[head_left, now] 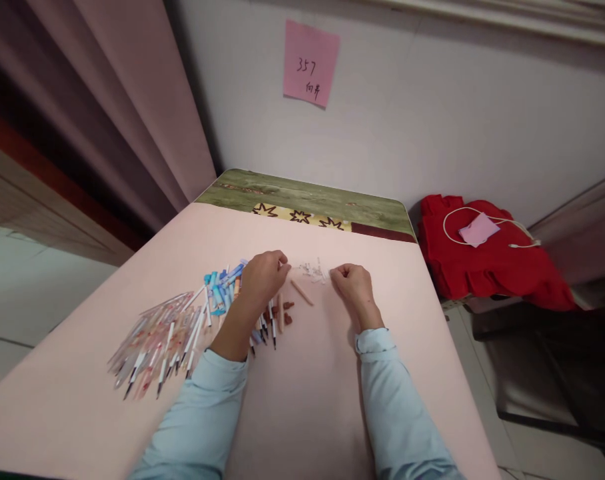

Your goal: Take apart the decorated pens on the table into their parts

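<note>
My left hand [265, 277] is closed in a pinch at the left side of a small pile of clear little parts [312, 269]; whatever its fingertips hold is too small to make out. On the pile's right side my right hand [353, 285] pinches too, its fingertips near the small parts. A light wooden-coloured stick [301, 292] lies between the hands. Partly hidden behind my left wrist are several pen refills [273, 327] and small brown pieces [288, 313]. Left of that arm, blue pen parts [216, 293] lie beside a spread of clear pen barrels [157, 333] and white refills.
The pink-covered table [307, 413] shows a green wood-patterned strip [302, 193] at its far edge, against the wall. A red cloth-covered stool [452, 260] with a white cable [520, 230] and pink paper [479, 230] stands at right. A curtain [127, 87] hangs at left.
</note>
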Tool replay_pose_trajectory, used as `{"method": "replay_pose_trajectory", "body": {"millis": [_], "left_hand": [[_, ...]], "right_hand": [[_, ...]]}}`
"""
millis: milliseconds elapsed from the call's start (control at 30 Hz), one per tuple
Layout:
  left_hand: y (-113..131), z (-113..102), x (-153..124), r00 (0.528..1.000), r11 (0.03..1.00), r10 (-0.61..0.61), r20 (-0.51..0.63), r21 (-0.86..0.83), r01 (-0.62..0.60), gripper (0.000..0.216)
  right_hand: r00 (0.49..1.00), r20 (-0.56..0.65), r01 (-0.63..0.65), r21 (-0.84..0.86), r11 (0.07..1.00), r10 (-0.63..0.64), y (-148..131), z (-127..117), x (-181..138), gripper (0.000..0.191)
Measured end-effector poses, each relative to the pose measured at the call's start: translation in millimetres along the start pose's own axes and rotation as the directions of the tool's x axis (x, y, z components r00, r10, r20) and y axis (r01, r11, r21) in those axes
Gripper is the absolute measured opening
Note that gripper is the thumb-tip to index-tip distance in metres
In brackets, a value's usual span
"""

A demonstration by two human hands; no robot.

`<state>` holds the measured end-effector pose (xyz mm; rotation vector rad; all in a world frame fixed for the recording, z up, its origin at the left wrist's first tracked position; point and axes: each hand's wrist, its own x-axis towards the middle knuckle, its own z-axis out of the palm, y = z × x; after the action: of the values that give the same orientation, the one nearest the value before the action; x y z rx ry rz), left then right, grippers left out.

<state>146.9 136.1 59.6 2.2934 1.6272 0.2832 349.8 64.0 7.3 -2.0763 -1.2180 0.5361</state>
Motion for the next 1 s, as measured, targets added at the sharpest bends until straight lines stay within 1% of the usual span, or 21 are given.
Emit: {"method": "replay_pose_trajectory", "body": {"millis": [100, 200, 333, 467, 633, 767, 1000], "left_hand": [[0.4, -4.2, -1.3, 0.994, 0.999, -0.052, -0.091, 0.001, 0.052, 0.023], [-1.2, -6.6, -1.8, 0.991, 0.998, -0.070, -0.117, -0.014, 0.069, 0.023], [-7.0, -9.0, -0.9, 0.985, 0.995, -0.100, -0.142, -0.024, 0.098, 0.024], [-10.1, -11.2, -1.0, 0.981, 0.992, -0.127, -0.149, -0.028, 0.124, 0.025], [-7.6, -13.4, -1.7, 0.978, 0.989, -0.146, -0.148, -0.032, 0.142, 0.026], [-8.1, -13.8, -1.8, 0.980, 0.990, -0.142, -0.142, -0.035, 0.139, 0.026], [-12.1, -15.2, -1.4, 0.973, 0.988, -0.153, -0.170, -0.046, 0.148, 0.026]], "right_hand": [[0.999, -0.030, -0.027, -0.022, 0.999, 0.026, -3.0, 2.2, -1.6, 0.020], [0.999, -0.032, -0.043, -0.003, 0.999, 0.043, -3.7, 2.5, -1.9, 0.017], [0.999, -0.004, -0.052, 0.029, 0.998, 0.052, -3.0, 1.4, -2.0, 0.017], [0.999, -0.014, -0.051, 0.007, 0.999, 0.051, -3.0, 2.7, -3.0, 0.016], [0.998, -0.031, -0.062, -0.014, 0.998, 0.061, -4.7, 5.2, -4.0, 0.018], [0.997, -0.041, -0.063, -0.036, 0.997, 0.061, -6.5, 5.4, -5.0, 0.015], [0.998, -0.039, -0.062, -0.078, 0.995, 0.059, -8.0, 7.4, -4.9, 0.017]]}}
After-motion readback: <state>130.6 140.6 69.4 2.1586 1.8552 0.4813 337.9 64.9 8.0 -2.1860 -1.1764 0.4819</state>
